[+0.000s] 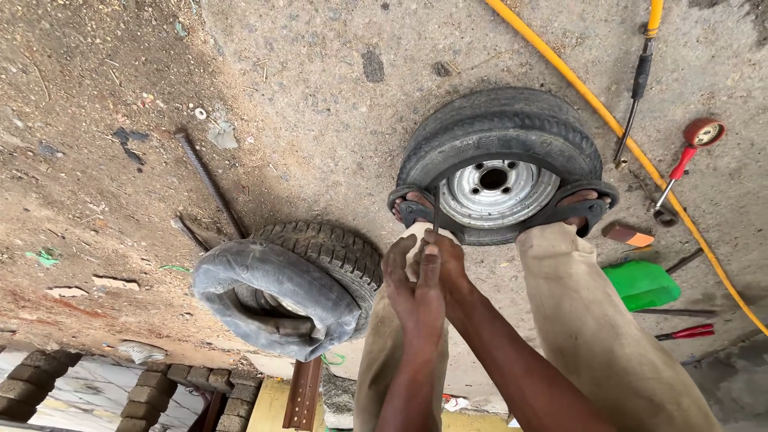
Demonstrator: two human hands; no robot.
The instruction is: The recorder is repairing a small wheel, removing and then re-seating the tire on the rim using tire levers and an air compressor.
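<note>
**tyre_newbie:** Two hands on one bar? How far along were you at that point?

**me:** Both hands, yeah. My left hand (406,276) and right hand (442,260) were stacked and clenched tight round the thin dark metal tyre lever (436,218), pressed against each other. Its tip was down at the near edge of the worn black rubber tyre on its silver steel rim (498,164), which lay flat on the rough concrete floor (320,120). I stood on the sidewall, one dark strapped sandal (412,210) on each side.

**tyre_newbie:** So the bead was off?

**me:** Not that I could tell. I'd say early days: the tyre sat all the way round the rim, the lever was only at one spot, so the prying round was all left to do.

**tyre_newbie:** And the other tyre?

**me:** That second treaded black tyre with a grey inner tube bulging out (280,296) lay well apart to my left, no rim in it. The long yellow hose (608,120), red-handled round pressure gauge (694,142) and red-handled pliers (686,331) lay off to my right, out of reach.
</note>
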